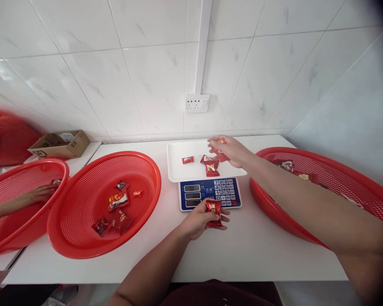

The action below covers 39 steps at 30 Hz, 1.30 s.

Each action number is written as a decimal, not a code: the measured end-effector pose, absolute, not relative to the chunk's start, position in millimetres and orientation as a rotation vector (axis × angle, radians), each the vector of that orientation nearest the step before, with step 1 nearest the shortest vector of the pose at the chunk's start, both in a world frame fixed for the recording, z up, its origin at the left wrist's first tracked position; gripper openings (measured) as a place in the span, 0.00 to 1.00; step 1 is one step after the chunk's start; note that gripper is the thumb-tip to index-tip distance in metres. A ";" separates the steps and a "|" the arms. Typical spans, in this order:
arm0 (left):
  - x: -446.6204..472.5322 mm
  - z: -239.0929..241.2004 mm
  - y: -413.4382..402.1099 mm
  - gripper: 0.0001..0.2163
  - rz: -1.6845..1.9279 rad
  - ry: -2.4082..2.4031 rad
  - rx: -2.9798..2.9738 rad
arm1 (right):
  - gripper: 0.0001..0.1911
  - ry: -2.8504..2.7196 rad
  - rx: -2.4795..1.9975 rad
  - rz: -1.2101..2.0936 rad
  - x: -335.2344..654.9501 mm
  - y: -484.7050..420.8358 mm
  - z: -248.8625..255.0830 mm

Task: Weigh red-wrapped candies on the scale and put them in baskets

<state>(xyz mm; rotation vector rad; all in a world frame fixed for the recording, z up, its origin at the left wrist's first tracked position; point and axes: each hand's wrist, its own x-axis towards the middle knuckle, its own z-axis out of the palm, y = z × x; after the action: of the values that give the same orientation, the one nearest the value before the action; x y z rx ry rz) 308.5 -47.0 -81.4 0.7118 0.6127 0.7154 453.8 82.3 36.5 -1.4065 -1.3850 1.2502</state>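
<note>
My left hand (200, 220) is closed around a red wrapped candy packet (213, 211), held in front of the scale's blue key panel (210, 193). Over the right part of the white weighing tray (175, 172), my right hand (231, 151) grips another red candy packet (221, 154). Several red packets lie on the tray: a small one (188, 160) toward the left, and a cluster with a gold-printed packet (212, 170) just below my right hand. The scale's displays are lit too faintly to read surely.
A red mesh basket (55, 231) holding several packets stands to the left. Another large red basket (261, 208) with packets is under my right forearm. At far left, a co-worker's hand (40, 194) reaches into a third basket (0, 180). A cardboard box (73, 146) sits behind.
</note>
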 end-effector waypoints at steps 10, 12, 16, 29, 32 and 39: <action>307.1 -84.0 -44.8 0.18 0.723 0.611 0.753 | 0.08 -2.733 -1.343 1.128 464.5 6.7 26.0; 306.3 -84.7 -44.5 0.20 0.731 0.589 0.705 | 0.07 -2.665 -1.335 1.111 464.1 9.2 28.8; 302.6 -86.3 -42.5 0.27 0.717 0.520 0.697 | 0.16 -2.130 -1.496 1.110 465.5 28.6 40.4; 308.5 -82.0 -41.9 0.22 0.592 0.655 0.802 | 0.16 -1.780 -1.916 0.426 601.8 20.3 46.6; 313.0 -82.8 -38.9 0.23 0.532 0.675 0.809 | 0.23 -1.658 -2.025 0.354 666.1 4.6 43.8; 319.8 -87.4 -41.6 0.26 0.413 0.684 0.891 | 0.45 -1.765 -2.171 0.835 721.3 -48.6 3.1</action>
<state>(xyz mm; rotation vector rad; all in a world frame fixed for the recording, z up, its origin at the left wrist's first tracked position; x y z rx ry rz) 319.8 -41.6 -87.4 0.8914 0.6837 0.4130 721.3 -48.6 3.1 -2.1712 -1.7653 0.8348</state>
